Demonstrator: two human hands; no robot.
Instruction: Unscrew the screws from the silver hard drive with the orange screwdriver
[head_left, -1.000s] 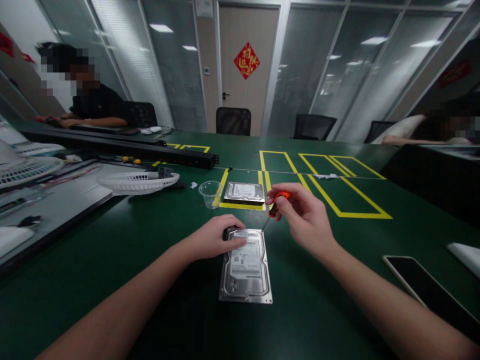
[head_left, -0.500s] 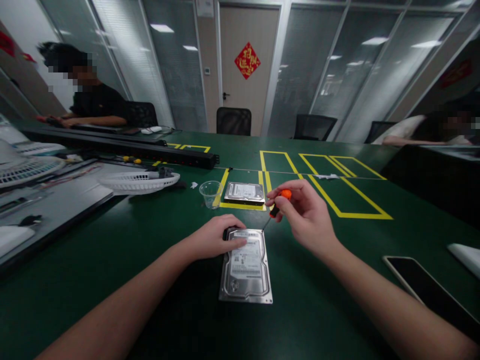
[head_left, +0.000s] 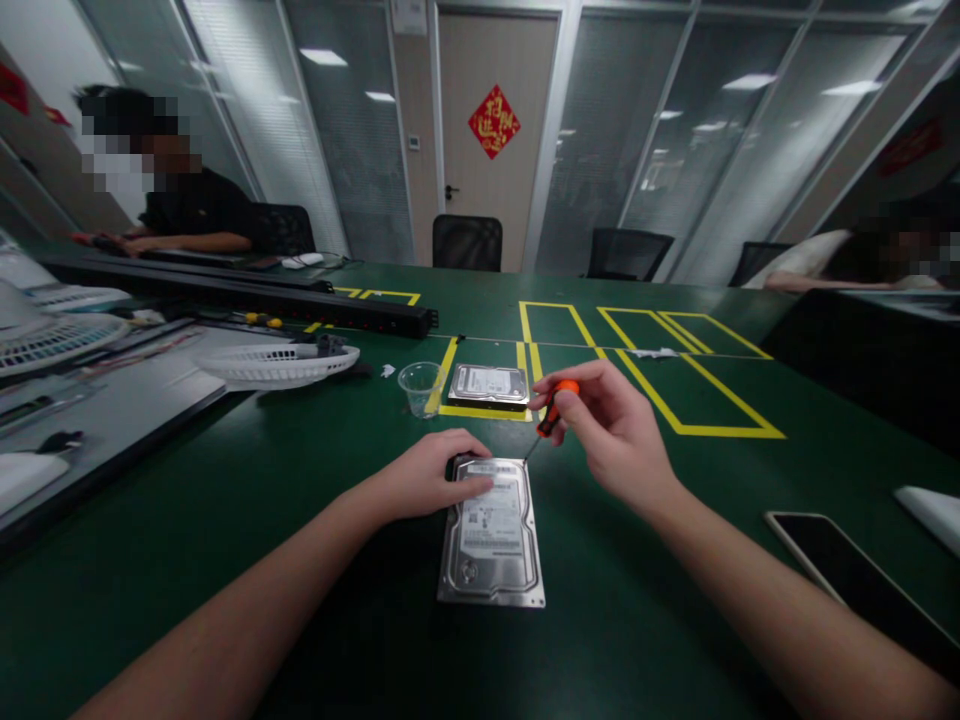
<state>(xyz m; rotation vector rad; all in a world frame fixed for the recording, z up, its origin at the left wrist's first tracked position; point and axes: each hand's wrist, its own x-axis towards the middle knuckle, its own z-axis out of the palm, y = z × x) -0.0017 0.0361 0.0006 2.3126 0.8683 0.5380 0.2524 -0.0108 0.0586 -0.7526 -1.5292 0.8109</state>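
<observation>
A silver hard drive (head_left: 498, 535) with a white label lies on the green table, its long side pointing toward me. My left hand (head_left: 439, 470) grips its far left corner, thumb across the label and fingers over the far edge. In my right hand (head_left: 604, 415) is a screwdriver (head_left: 553, 408) with an orange and black handle, pinched between thumb and fingers. The screwdriver is tilted, its tip at the drive's far right corner; the screw there is too small to make out. Behind, a second hard drive (head_left: 489, 384) lies inside a yellow tape outline.
A clear plastic cup (head_left: 421, 390) stands left of the second drive. White fan grilles (head_left: 277, 362) and long black bars (head_left: 247, 295) occupy the left. A phone (head_left: 855, 575) lies at the right. Two people sit across, one at each side.
The screwdriver's handle has turned slightly in my right hand, showing more orange along its side. My left hand and the drive stay in place.
</observation>
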